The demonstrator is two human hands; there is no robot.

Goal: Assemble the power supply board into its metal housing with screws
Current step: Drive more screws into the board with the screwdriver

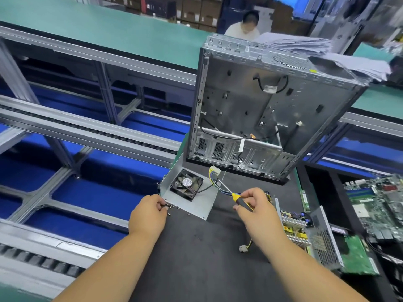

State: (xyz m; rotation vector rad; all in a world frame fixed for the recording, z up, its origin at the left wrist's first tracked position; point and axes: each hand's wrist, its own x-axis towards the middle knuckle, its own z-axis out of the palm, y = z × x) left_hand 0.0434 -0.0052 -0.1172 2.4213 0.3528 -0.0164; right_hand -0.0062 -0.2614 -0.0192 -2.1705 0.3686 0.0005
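Observation:
A grey metal housing cover (pixel 202 207) lies on the black mat with a black fan (pixel 186 184) resting in it. Several small screws (pixel 174 207) lie along its near edge. My left hand (pixel 149 214) pinches a screw at that edge. My right hand (pixel 254 207) grips a yellow and black screwdriver (pixel 234 196), whose shaft points up and left over the cover. The power supply board (pixel 293 227) sits in its perforated metal housing (pixel 325 243) to the right of my right hand. Its yellow and black cable bundle (pixel 214 174) runs behind the screwdriver.
An open grey computer case (pixel 261 110) stands at the back of the mat. Green circuit boards (pixel 379 205) lie on the right. A white connector (pixel 242 248) lies near my right forearm. A roller conveyor frame (pixel 76 131) runs along the left. A person sits behind the case.

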